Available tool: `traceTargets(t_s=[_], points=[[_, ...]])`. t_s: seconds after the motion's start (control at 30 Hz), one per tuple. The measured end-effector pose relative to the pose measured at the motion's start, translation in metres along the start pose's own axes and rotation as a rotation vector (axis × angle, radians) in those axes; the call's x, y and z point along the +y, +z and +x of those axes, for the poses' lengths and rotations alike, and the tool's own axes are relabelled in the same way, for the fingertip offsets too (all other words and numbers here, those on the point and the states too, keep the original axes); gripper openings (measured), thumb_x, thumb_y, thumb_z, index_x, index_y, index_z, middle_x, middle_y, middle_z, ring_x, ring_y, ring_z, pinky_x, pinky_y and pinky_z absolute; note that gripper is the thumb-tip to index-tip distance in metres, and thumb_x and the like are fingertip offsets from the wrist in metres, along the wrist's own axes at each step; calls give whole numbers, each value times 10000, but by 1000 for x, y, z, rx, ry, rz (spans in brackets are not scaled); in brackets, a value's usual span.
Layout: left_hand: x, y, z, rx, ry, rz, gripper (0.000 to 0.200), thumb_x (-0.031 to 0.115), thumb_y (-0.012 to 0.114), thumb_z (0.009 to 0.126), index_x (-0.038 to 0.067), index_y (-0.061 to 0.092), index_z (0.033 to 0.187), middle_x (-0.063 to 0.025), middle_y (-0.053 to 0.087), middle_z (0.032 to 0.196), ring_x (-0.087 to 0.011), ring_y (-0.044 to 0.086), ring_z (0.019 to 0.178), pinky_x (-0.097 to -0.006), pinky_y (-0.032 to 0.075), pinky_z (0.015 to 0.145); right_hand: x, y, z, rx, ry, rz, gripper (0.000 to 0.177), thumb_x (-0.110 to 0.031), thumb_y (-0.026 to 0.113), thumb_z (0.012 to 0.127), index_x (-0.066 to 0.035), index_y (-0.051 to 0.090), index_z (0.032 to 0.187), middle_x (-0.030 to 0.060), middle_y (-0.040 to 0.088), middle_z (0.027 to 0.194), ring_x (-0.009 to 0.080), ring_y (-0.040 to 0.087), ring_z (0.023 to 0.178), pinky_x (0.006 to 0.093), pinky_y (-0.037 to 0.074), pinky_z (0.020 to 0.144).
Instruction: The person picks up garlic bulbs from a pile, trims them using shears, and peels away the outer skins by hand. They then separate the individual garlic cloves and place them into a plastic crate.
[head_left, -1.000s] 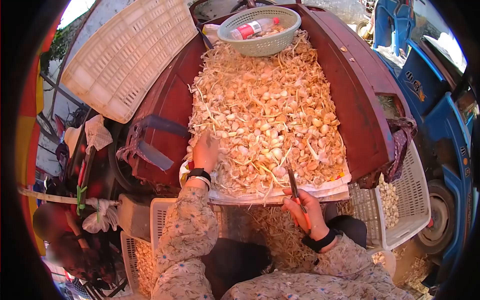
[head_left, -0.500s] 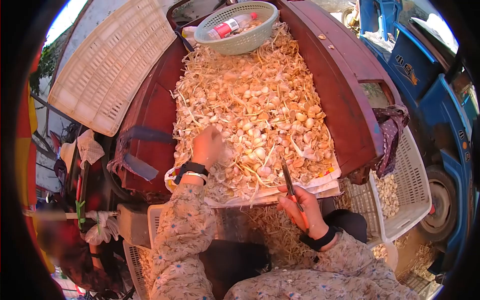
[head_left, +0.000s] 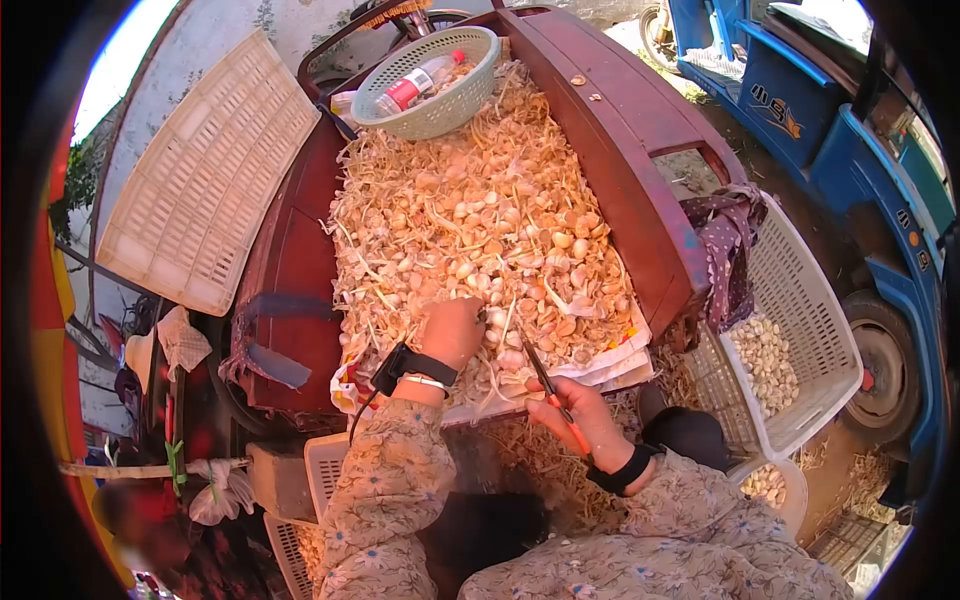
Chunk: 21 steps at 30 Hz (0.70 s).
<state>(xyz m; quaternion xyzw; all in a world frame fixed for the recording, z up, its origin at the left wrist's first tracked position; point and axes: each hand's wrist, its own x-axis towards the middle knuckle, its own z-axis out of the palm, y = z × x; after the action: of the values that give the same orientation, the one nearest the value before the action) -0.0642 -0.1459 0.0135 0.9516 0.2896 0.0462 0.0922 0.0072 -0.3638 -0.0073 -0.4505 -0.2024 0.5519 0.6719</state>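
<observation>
A thick heap of garlic (head_left: 480, 225), with loose bulbs, cloves, dry skins and stalks, covers the bed between two dark red panels. My left hand (head_left: 455, 332) is at the near part of the heap, fingers curled down among the garlic; what they hold, if anything, is hidden. My right hand (head_left: 590, 415) is closed round scissors (head_left: 541, 370) with orange-red handles. Their dark blades point up and forward at the near edge of the heap, a little right of my left hand. Pale cloth sacking (head_left: 625, 368) lies under the garlic there.
A green plastic basket (head_left: 440, 115) with a red-labelled bottle (head_left: 405, 92) stands at the far end. White crates (head_left: 800, 290) at right hold peeled-looking garlic (head_left: 765, 365). A large crate (head_left: 210, 180) leans at left. A blue vehicle (head_left: 830, 150) is parked at right.
My left hand has moved right and nearer, towards the scissors, its fingers lower in the garlic. My right hand has shifted slightly left. The whole view has tilted a little.
</observation>
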Motion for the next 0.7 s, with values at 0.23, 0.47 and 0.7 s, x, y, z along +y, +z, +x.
traceTargets(t_s=[0.23, 0.47, 0.7], points=[[-19, -17, -1, 130, -340, -508, 335, 5, 578, 740, 2, 567, 1075, -131, 632, 870, -121, 581, 539, -244, 452, 458, 26, -14, 7, 24, -11, 56, 308, -109, 625, 811, 11, 528, 1078, -5, 561, 800, 54, 522, 684, 189, 431, 612], [114, -82, -34, 318, -125, -1070, 190, 43, 511, 848, -16, 500, 1027, -19, 507, 695, -60, 456, 503, -172, 360, 434, 39, -13, 4, 77, -22, 165, 191, -152, 605, 822, -9, 549, 935, 0, 545, 745, 68, 514, 635, 201, 429, 580], [290, -58, -67, -331, -21, -1499, 108, 64, 535, 845, 17, 465, 913, -100, 577, 840, -65, 448, 481, -164, 321, 387, 57, -16, -4, 205, -66, 418, 147, -150, 619, 801, -54, 555, 891, -9, 546, 736, 70, 519, 625, 203, 418, 567]])
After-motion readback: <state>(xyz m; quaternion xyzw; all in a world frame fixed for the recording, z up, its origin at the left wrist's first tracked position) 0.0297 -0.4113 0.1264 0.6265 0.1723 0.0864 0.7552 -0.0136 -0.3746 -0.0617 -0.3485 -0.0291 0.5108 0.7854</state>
